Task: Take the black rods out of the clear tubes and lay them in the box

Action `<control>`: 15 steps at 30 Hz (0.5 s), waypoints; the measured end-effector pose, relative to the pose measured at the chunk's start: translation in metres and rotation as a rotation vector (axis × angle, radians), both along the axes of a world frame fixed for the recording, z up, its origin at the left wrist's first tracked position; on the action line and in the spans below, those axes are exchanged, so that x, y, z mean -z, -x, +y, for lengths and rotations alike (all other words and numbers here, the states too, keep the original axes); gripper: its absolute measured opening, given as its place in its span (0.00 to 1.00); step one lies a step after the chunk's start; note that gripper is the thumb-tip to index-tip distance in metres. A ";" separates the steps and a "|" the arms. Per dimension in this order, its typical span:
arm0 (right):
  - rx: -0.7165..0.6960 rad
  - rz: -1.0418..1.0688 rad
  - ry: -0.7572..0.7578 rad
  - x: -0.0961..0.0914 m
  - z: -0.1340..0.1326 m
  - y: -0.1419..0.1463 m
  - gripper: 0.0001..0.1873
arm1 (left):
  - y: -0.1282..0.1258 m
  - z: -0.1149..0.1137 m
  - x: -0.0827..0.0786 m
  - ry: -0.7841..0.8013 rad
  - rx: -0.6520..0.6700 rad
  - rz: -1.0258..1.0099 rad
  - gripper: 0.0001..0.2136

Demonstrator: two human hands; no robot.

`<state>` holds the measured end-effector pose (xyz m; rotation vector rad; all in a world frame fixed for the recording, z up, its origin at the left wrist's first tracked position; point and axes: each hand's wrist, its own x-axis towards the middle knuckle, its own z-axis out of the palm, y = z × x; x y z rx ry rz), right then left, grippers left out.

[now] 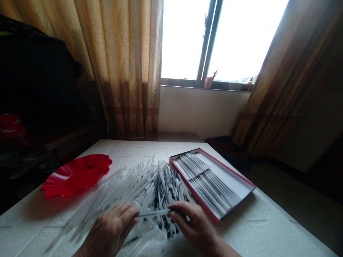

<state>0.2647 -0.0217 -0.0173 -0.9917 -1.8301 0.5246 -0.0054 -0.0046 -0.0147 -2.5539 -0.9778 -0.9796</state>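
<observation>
Left hand (109,226): fingers pressed together and curled, pinching one end of a slim clear tube (152,213) with a dark core. Right hand (194,225): thumb and forefinger pinching the opposite end, remaining fingers curled. The tube lies almost level between the hands, just above a loose pile of similar tubes (150,191).

Pile condition: tubes criss-crossed at many angles, with translucent lengths fanning toward 9 o'clock and dark cores massed at the centre. The near edge of the pile runs beneath both hands.

A shallow white box (227,180) with a red rim sits just beside the pile at 2 o'clock. Tubes lie parallel in two ranks on its floor. A wavy-edged red dish (76,175) sits near the pile at 10 o'clock. Both rest on a white table (268,223) with a brick-pattern surface.

Tan patterned curtains (120,64) hang at 12 o'clock beside a bright window (184,39). A small pink cup (208,82) stands on the window sill (174,82) at 1 o'clock. Any markings on the tubes or box are too small to read.
</observation>
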 end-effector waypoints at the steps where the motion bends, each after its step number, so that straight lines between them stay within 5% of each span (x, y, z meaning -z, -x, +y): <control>1: 0.002 -0.002 0.003 0.000 0.000 0.000 0.10 | 0.001 0.001 0.002 0.010 -0.002 0.003 0.14; 15: -0.004 -0.018 0.053 -0.007 -0.002 0.001 0.12 | -0.002 0.000 -0.005 -0.013 0.019 -0.040 0.13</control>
